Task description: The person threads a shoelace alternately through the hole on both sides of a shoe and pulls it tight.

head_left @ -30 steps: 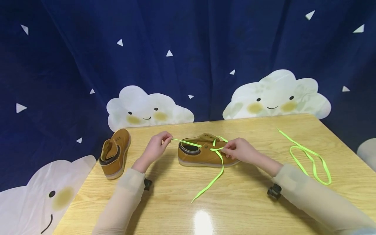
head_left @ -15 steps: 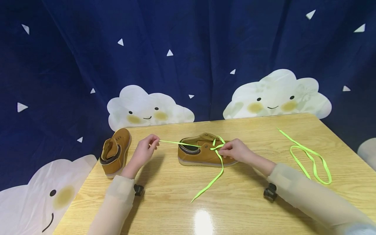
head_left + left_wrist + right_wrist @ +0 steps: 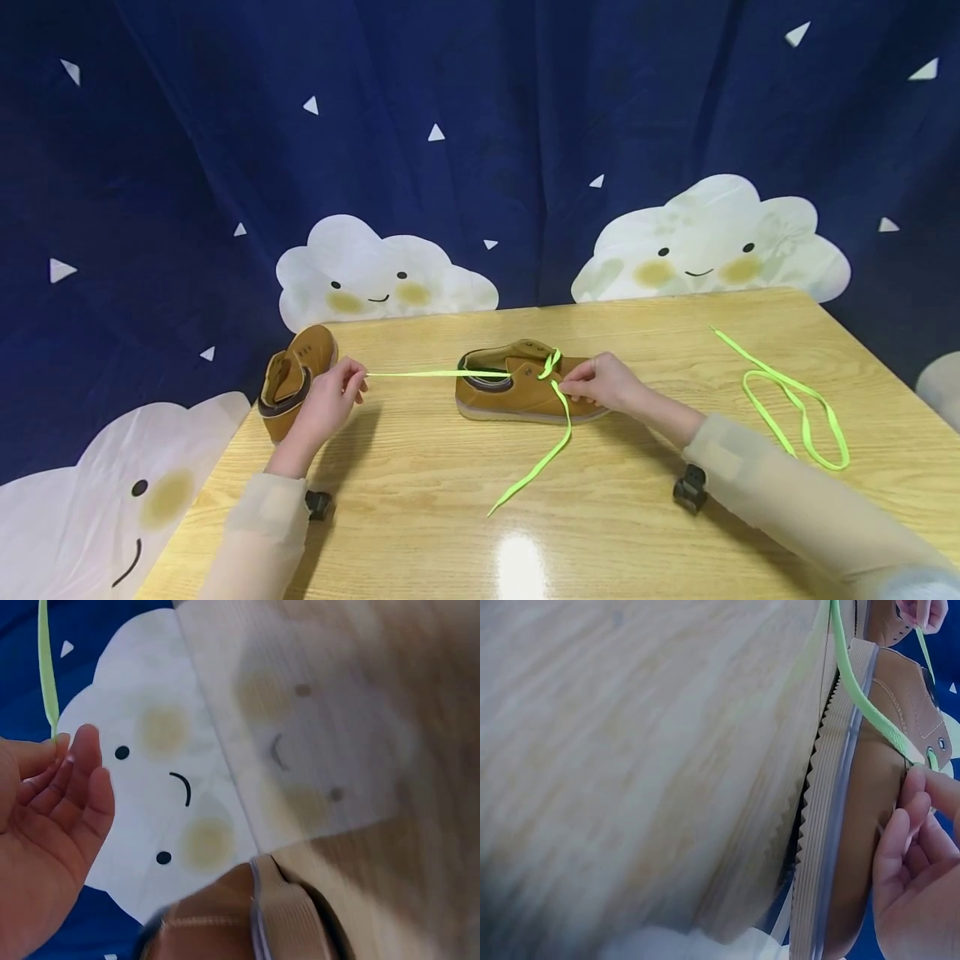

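A brown low shoe [image 3: 491,402] lies side-on at mid-table, toe to the right, with a bright green shoelace [image 3: 427,374] through its eyelets. To the left of the shoe, my left hand [image 3: 327,404] pinches the tip of one lace end, which runs taut and level back to the shoe. In the left wrist view, the lace [image 3: 46,682] rises from between thumb and fingertip. My right hand [image 3: 606,385] is at the front of the shoe, thumb and finger pinching the lace's other half beside the eyelets, as the right wrist view of that lace [image 3: 877,720] shows. From there its tail hangs onto the table.
A second brown shoe [image 3: 318,343], without a lace, stands at the table's left edge, partly behind my left hand. Another green lace [image 3: 804,425] lies looped on the wooden table [image 3: 630,533] at the right. A dark blue curtain [image 3: 525,150] with clouds hangs behind.
My left hand has moved left and slightly down, drawing the lace out longer. The small loop at the eyelets has been pulled in. My right hand has shifted slightly left, staying by the shoe.
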A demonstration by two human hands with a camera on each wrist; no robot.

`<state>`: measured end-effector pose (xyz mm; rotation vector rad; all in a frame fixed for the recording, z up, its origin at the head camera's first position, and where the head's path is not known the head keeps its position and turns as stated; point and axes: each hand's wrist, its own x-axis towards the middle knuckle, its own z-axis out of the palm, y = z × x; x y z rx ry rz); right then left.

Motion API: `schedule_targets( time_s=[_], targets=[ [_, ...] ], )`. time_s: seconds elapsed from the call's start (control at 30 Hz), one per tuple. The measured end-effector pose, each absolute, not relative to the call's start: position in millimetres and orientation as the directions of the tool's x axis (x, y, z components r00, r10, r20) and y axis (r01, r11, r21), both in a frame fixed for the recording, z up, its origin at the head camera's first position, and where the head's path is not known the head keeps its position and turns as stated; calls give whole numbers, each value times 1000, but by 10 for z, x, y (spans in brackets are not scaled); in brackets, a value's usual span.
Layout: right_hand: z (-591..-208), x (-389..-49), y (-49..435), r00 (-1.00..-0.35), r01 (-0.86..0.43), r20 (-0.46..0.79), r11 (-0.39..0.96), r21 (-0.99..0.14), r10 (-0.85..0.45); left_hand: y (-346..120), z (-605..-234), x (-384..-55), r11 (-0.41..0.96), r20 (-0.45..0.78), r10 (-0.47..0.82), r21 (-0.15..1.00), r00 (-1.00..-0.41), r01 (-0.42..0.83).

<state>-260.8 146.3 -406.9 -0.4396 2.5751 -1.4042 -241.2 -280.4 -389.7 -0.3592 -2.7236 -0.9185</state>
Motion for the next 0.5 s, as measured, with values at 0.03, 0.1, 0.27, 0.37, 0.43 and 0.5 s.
schedule_targets(
  time_s=[0.03, 0.1, 0.27, 0.37, 0.43, 0.5],
  targets=[
    [-4068, -2608, 1466, -940, -177, -11, 515, -839, -340, -2826, -3899, -2399, 772, 287, 150, 564, -946, 294],
    [-4065, -2604, 1470, -940, -176, -15, 522, -835, -341, -2859, -3903, -2370, 777, 243, 153, 569, -958, 268],
    [-4060, -2602, 1475, -940, -184, -10, 534, -825, -340, -2866, -3902, -2325, 798, 118, 171, 566, -978, 208],
    [-4065, -2609, 1479, -938, -201, 4, 535, -821, -346, -2828, -3911, -2341, 805, 62, 186, 562, -981, 188],
    [-4062, -2606, 1479, -937, -204, 6, 533, -821, -349, -2791, -3928, -2354, 816, 24, 202, 548, -979, 182],
    [-4061, -2600, 1477, -936, -201, 1, 532, -823, -352, -2754, -3955, -2359, 830, -13, 218, 528, -976, 178]
  ],
)
